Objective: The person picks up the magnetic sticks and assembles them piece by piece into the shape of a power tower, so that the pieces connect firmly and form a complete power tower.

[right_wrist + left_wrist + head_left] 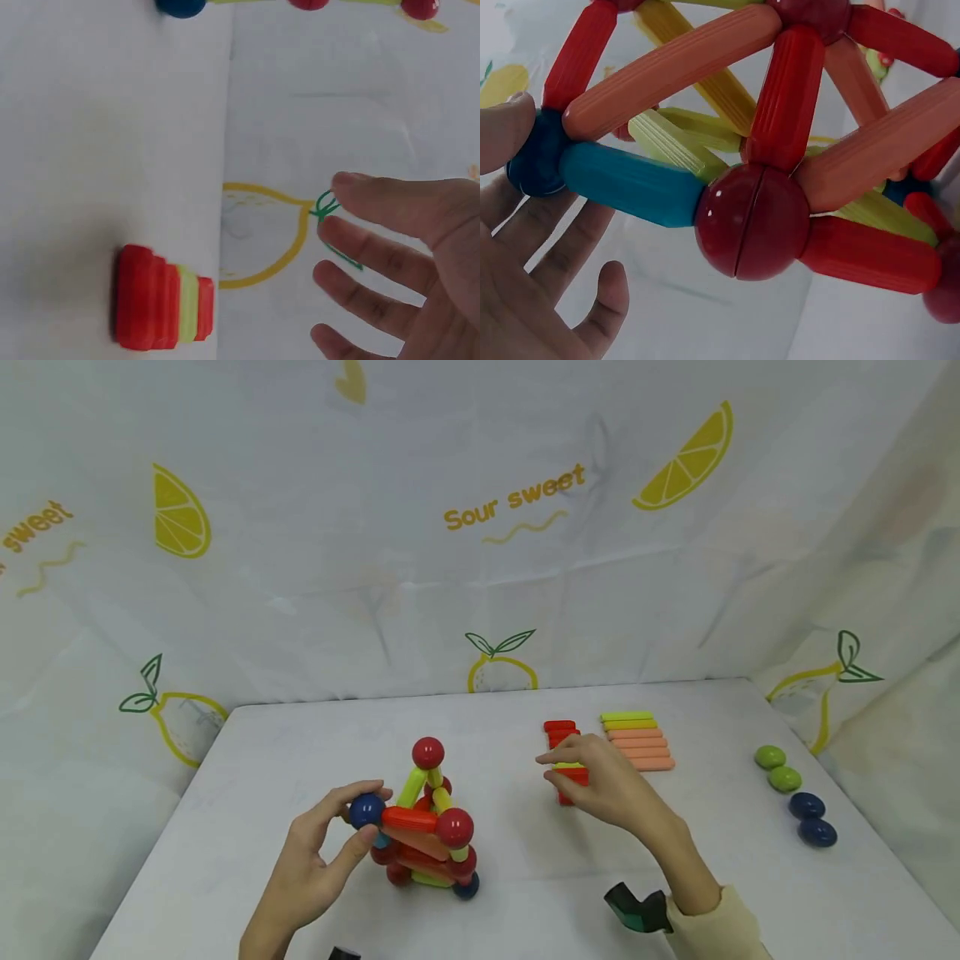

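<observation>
A stick-and-ball structure of red, orange, yellow-green and teal sticks joined by red and blue balls stands on the white table. My left hand pinches its upper-left blue ball between thumb and fingers. In the left wrist view the thumb presses that blue ball, and the other fingers lie spread below. My right hand hovers with relaxed, straight fingers over a row of red sticks. In the right wrist view the right hand holds nothing, beside the red sticks.
To the right of the red row lie orange sticks with yellow-green sticks behind them. Two green balls and two dark blue balls sit near the right table edge. A lemon-print cloth backdrop encloses the table.
</observation>
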Demonstrator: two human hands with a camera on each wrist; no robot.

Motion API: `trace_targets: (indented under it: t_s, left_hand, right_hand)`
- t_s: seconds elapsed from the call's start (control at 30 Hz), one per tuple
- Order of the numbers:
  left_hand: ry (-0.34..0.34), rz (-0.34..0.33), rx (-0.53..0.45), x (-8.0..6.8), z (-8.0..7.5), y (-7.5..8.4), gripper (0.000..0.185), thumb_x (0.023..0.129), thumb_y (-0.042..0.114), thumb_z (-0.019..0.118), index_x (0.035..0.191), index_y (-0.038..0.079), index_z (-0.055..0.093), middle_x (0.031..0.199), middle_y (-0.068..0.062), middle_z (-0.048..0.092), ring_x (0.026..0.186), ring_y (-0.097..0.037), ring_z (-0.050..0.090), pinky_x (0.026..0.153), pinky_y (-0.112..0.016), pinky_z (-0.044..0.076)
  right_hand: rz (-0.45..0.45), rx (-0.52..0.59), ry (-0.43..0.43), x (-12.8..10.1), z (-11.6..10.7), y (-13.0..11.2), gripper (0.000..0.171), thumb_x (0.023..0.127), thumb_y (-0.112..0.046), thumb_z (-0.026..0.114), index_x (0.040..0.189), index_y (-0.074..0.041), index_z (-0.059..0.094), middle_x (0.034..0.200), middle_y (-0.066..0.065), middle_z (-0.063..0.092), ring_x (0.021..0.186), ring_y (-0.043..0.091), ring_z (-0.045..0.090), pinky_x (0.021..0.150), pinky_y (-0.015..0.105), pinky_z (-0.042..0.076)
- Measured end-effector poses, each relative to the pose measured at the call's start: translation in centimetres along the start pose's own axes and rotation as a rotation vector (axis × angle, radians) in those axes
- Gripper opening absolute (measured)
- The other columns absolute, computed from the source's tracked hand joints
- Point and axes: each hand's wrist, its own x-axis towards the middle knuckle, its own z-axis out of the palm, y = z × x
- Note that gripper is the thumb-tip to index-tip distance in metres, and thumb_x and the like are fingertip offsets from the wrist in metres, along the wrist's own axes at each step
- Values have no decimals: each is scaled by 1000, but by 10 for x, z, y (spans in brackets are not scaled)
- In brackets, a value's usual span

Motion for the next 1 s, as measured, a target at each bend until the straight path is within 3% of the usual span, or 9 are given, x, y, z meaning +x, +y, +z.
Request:
trace_targets:
  t_s: [0.13, 0.23, 0.33, 0.4, 0.5, 0.63, 0.77, 0.87, 1.0]
  left_hand:
    - [178, -44, 42, 2, 1, -3, 48, 87, -13, 67, 131, 4, 62, 120, 3, 72, 107, -1, 61, 81, -16, 46]
    - [346, -149, 132, 5, 5, -1, 37, 88, -8, 70, 124, 1, 66, 116, 0, 72, 102, 0, 61, 77, -13, 46]
    - [432, -254, 193, 6, 9, 4, 31, 90, 0, 71, 121, 2, 69, 113, -9, 74, 96, 2, 61, 75, -11, 47]
    - [410, -290, 213, 5, 10, 9, 35, 93, 5, 69, 128, 6, 68, 115, -9, 74, 96, 1, 61, 76, -13, 48]
    - [277, -338, 268, 3, 12, 17, 56, 92, 19, 70, 146, 10, 56, 126, -11, 69, 103, -9, 61, 80, -23, 51]
    - [85, -435, 352, 4, 15, 26, 104, 80, 44, 82, 162, 14, 26, 133, -16, 60, 115, -25, 56, 83, -39, 51]
    - [-2, -579, 381, 6, 23, 29, 136, 68, 58, 89, 166, 17, 4, 134, -16, 55, 121, -27, 52, 86, -45, 54]
    - [-13, -622, 380, 5, 29, 24, 138, 64, 60, 90, 164, 14, 7, 128, -14, 57, 116, -28, 53, 81, -45, 56]
    - [-23, -579, 354, 0, 39, 12, 122, 65, 53, 93, 156, 12, 23, 121, -11, 58, 112, -25, 57, 85, -49, 59]
  right_hand:
    - [103, -64, -104, -4, 7, 19, 19, 86, -3, 78, 105, -6, 80, 102, 7, 78, 94, 24, 69, 78, 35, 60]
    - [165, -114, -134, -9, 15, 30, 19, 83, -5, 81, 102, -4, 81, 100, 8, 78, 92, 23, 70, 79, 35, 61]
    - [196, -144, -137, -13, 24, 39, 20, 81, -5, 83, 101, -5, 81, 99, 8, 79, 93, 24, 72, 83, 41, 61]
    - [206, -155, -136, -14, 29, 43, 21, 81, -4, 84, 101, -4, 81, 98, 8, 79, 91, 23, 71, 82, 40, 61]
    - [204, -169, -122, -14, 35, 46, 19, 80, -1, 83, 98, -4, 81, 95, 8, 79, 84, 20, 69, 76, 38, 60]
    - [210, -196, -128, -13, 40, 47, 18, 79, -3, 85, 96, -6, 81, 92, 5, 77, 82, 17, 65, 75, 36, 58]
    - [218, -210, -151, -15, 43, 46, 18, 78, -4, 85, 96, -6, 81, 91, 3, 75, 83, 17, 64, 76, 35, 57]
    - [219, -220, -140, -16, 44, 44, 19, 78, -4, 85, 96, -6, 81, 91, 3, 75, 83, 17, 64, 76, 36, 57]
    - [220, -224, -136, -17, 45, 42, 19, 78, -4, 86, 96, -7, 81, 90, 2, 75, 81, 16, 63, 74, 34, 56]
